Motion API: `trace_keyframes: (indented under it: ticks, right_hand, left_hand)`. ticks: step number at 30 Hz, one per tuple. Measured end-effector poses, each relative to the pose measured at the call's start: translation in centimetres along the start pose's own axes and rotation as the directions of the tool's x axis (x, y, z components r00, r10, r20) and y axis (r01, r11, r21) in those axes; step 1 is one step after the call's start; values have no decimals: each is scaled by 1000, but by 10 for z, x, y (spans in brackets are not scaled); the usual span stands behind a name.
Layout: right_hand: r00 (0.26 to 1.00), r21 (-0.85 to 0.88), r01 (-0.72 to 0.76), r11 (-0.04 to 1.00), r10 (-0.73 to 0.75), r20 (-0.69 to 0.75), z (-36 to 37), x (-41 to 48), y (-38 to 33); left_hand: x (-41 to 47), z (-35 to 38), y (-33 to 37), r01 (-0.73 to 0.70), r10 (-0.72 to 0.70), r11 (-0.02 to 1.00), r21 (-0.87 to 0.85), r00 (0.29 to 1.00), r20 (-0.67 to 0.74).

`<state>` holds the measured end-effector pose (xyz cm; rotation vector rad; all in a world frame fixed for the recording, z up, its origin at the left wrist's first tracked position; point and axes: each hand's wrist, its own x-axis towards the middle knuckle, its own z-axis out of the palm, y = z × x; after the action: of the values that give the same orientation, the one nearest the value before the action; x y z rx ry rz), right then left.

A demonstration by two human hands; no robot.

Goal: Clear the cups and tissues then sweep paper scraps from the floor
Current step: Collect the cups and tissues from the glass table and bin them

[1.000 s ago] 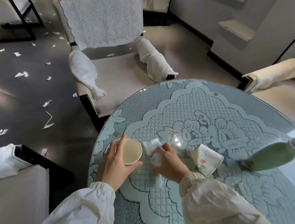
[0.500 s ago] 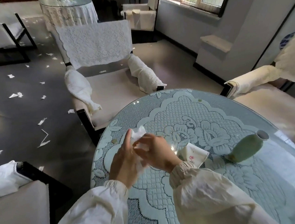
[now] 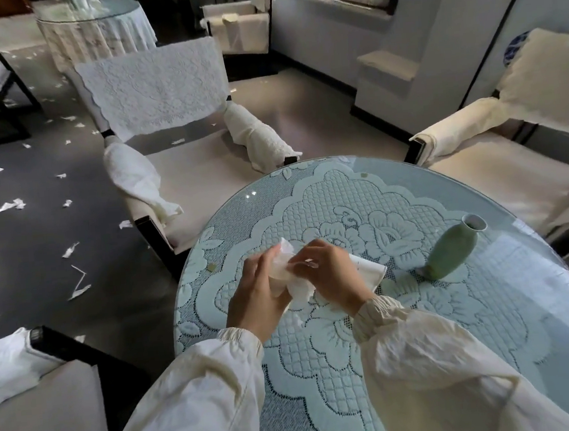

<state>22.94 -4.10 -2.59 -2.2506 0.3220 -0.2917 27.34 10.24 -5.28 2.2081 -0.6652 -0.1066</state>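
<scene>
- Torn white paper scraps (image 3: pixel 11 205) lie scattered over the dark, glossy floor (image 3: pixel 39 257) at the far left. They are thin and curled, and some lie close to the chair legs.
- A near chair (image 3: pixel 35 409) with a black frame and a white cloth over its arm fills the lower left corner. It stands just beside the table's left edge and narrows the way to the floor on that side.
- Beyond it a lace-backed chair (image 3: pixel 155 89) faces the table, with padded cloth rolls on both arms. Its seat front comes near the rim.
- The round table (image 3: pixel 324 366) has a glass top over pale blue-green lace, which has a quilted flower pattern and a scalloped border.
- The left hand (image 3: pixel 259 296) is over the table's left part, fingers curled round a cream paper cup (image 3: pixel 276 281). The fingers and the paper hide most of the cup.
- A crumpled white tissue (image 3: pixel 299 288) is bunched against the cup between the two hands, one corner sticking up above the left fingers.
- The right hand (image 3: pixel 333 276) meets the left, its fingertips pinching the tissue.
- A second cup (image 3: pixel 372 271), of white paper, lies on the lace behind the right hand, which partly covers it.
- A smooth, pale green vase (image 3: pixel 451 252) stands further right, apart from the hands, with open lace between.
- A right-hand chair (image 3: pixel 513 168) draped in cream cloth crowds the table's far right edge.
</scene>
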Motion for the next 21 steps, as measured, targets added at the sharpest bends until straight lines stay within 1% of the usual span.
trace_keyframes:
  ticks: [2,5,8,11,13,14,16,18,19,20,21]
  right_hand:
    - [998,-3,-47,999,47,35,-2,-1,2]
    - [981,105,-163,981,149,122,-4,-3,5]
    - [985,83,-140,987,130,117,-5,-6,12]
    - [996,-61,-75,995,78,51,-1,-5,20]
    - [996,-76,-88,993,89,16,1,-4,21]
    - [994,-24,-109,994,109,8,2,-2,20]
    - [983,195,-183,964,183,17,2,1,16]
    - [964,462,-252,850,265,39,1,2,14]
    - [957,504,-266,822,288,35,0,1,17]
    - [959,448,-265,854,283,27,0,-1,21]
    - [965,314,-258,914,258,43,1,-5,27]
  left_hand:
    - [1,3,3,0,-1,999,37,1000,22]
    - [2,9,1,6,-8,999,37,999,53]
    - [2,16,-8,12,-12,1000,-9,998,66]
    - [1,20,-15,-11,10,1000,20,997,76]
    - [1,21,-18,-32,27,998,51,995,101]
    - [1,22,-19,-41,33,997,63,993,113]
    - [0,23,-20,-45,38,996,73,994,107]
    - [-2,21,-23,-39,35,997,72,998,58]
    - [-3,19,-26,-26,24,997,76,999,30]
    - [-4,17,-29,2,-2,997,81,1000,5]
    - [-6,15,-33,41,-40,996,80,999,-16]
